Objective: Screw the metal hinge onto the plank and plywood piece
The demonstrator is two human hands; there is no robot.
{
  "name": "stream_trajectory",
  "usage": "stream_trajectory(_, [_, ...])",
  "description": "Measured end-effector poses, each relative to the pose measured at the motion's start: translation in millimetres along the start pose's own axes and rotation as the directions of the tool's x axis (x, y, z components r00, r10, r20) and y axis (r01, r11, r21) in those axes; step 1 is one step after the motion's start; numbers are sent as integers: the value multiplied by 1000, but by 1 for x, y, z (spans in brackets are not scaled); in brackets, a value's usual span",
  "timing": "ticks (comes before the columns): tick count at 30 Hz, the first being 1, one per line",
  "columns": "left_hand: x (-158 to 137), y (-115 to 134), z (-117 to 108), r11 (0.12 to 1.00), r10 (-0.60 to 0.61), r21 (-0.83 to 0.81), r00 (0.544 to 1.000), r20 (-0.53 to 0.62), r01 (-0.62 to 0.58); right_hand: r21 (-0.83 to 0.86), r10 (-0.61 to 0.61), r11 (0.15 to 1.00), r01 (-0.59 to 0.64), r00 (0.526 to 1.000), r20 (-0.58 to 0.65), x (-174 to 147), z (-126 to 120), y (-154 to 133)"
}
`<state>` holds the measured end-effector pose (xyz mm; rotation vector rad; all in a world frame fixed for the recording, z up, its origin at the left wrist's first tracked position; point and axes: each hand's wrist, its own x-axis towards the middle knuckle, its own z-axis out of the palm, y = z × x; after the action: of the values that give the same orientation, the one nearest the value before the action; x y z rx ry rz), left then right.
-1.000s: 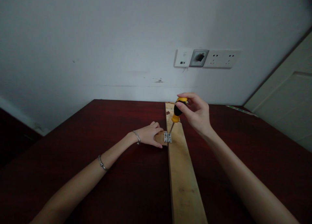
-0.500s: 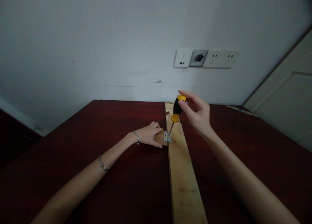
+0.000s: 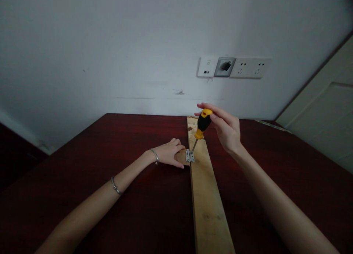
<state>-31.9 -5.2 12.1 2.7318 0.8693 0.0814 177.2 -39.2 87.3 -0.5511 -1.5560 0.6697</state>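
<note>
My right hand grips a yellow-and-black screwdriver by its handle. The tool leans to the right, its metal tip down at the hinge. That silver hinge spans a small wooden block and a long wooden plank. Fingers and thumb of my left hand are closed around the block, holding it against the plank's left side. Whether a screw sits under the tip is too small to tell.
Beneath everything is a dark red tabletop. Its far edge meets a pale wall with a row of sockets. A white panelled door stands at the right, and a thin strip lies by the back right edge.
My right hand has shifted slightly right and its fingers have changed position on the screwdriver handle, which leans a little more to the right. My left hand has stayed on the block.
</note>
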Motion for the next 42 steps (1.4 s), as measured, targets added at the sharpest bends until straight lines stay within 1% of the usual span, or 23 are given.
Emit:
stream_trajectory(3, [0, 0, 0, 1000, 6, 11, 1000, -5, -6, -68, 16, 998, -18, 999, -29, 1, -1, 0])
stream_trajectory(7, [0, 0, 1, 1000, 9, 15, 1000, -8, -9, -175, -45, 984, 28, 994, -98, 2, 1, 4])
stream_trajectory(11, [0, -1, 2, 1000, -10, 13, 1000, 0, 10, -347, -120, 936, 69, 984, -128, 3, 2, 6])
stream_trajectory(13, [0, -1, 2, 1000, -14, 18, 1000, 2, 14, -321, -116, 944, 77, 988, -103, 2, 2, 5])
stream_trajectory(16, [0, 0, 1, 1000, -7, 17, 1000, 1, 7, -118, -37, 992, 33, 999, -33, 0, 1, 2])
stream_trajectory(18, [0, 1, 0, 1000, -8, 13, 1000, 2, 8, 7, 25, 1000, -25, 1000, 3, 0, 0, 0])
stream_trajectory(19, [0, 1, 0, 1000, -10, 12, 1000, 5, 10, 33, 42, 999, -43, 999, 11, 0, 0, -1])
stream_trajectory(21, [0, 1, 0, 1000, -13, 16, 1000, 10, 13, 3, 40, 999, -40, 999, -4, 0, 0, -1])
stream_trajectory(26, [0, 1, -1, 1000, -7, 20, 1000, 7, 7, -219, -81, 974, 58, 992, -101, 2, 3, 3])
stream_trajectory(29, [0, 1, 0, 1000, -10, 10, 1000, 7, 10, -284, -80, 958, 43, 989, -123, 0, 5, 7])
stream_trajectory(31, [0, 0, 0, 1000, -9, 4, 1000, 2, 9, -277, -49, 961, 13, 991, -123, -2, 7, 8])
stream_trajectory(32, [0, 0, 0, 1000, -6, 0, 1000, -2, 6, -244, -23, 970, -5, 993, -114, -2, 7, 8])
stream_trajectory(35, [0, -1, 1, 1000, -2, -3, 1000, -8, 2, -78, 51, 996, -54, 998, -34, -4, 5, 6])
stream_trajectory(37, [0, 0, 0, 1000, -7, 1, 1000, -2, 7, -13, 58, 998, -58, 998, 13, -3, 2, 3])
stream_trajectory(40, [0, 1, 0, 1000, -6, 8, 1000, 5, 6, -39, 50, 998, -49, 999, 20, -1, -2, 0])
stream_trajectory(42, [0, 1, 0, 1000, -4, 15, 1000, 9, 4, -122, 29, 992, -31, 999, -12, 1, -2, -1])
